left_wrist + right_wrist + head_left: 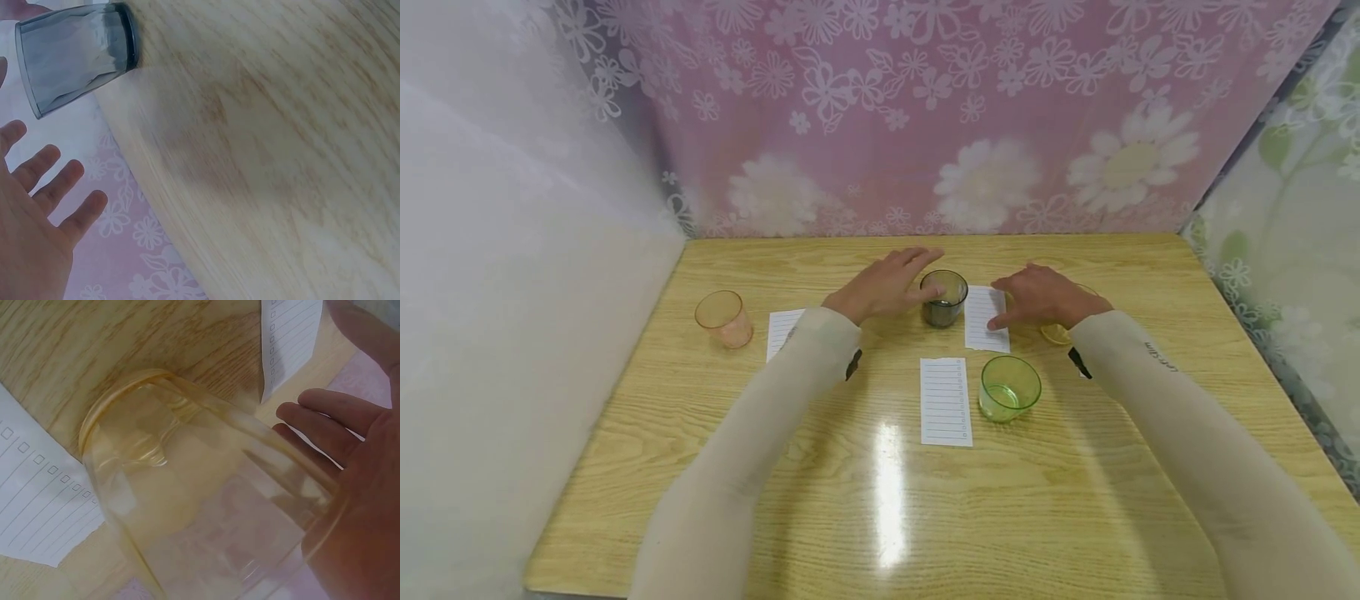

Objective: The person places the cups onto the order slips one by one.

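My left hand (887,283) reaches beside a smoky grey glass (942,315), its fingers extended and the thumb seen against the rim in the head view. In the left wrist view the spread fingers (59,181) stand apart from that grey glass (81,53). My right hand (1037,296) hovers over a lined paper slip (977,321), its fingers loosely bent and holding nothing. Right beside it, partly hidden by the hand and wrist, stands a yellow glass (1056,335). This yellow glass (181,475) fills much of the right wrist view.
A green glass (1009,396) stands nearer the front, with a lined slip (945,404) to its left. At the left are an orange glass (726,322) and another slip (784,323), partly covered by my sleeve. Flowered curtain (880,125) hangs behind the wooden table (820,533).
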Available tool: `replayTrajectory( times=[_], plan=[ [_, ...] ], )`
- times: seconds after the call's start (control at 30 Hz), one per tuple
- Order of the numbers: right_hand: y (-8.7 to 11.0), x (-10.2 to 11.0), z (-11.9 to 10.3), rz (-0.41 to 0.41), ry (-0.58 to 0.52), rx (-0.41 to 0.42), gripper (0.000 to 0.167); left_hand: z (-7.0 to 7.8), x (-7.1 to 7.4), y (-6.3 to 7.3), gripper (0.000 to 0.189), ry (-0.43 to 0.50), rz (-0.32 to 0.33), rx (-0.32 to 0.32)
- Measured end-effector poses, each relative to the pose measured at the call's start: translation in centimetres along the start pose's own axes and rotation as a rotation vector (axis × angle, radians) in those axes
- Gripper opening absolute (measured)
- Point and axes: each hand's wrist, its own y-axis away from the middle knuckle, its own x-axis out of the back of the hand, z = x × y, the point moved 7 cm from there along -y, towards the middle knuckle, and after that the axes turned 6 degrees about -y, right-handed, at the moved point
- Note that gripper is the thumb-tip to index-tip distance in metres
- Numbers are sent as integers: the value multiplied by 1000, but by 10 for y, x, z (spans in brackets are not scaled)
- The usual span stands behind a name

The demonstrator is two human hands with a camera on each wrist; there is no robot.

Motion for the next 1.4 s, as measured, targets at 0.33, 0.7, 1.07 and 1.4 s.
replayTrajectory(
  times=[0.33,0.7,1.07,1.4],
  plan=[
    [1,-4,0,-64,38,-19,93,3,-9,-3,78,10,-12,-5],
    [3,-9,-3,-97,144,-8,90,7,-15,-2,81,12,-26,-7],
    [6,-10,-5,-92,170,-36,91,7,-22,-5,97,4,-21,-17],
    [9,-7,-9,-98,169,-40,91,8,-23,-5,96,87,-8,-32]
  ],
)
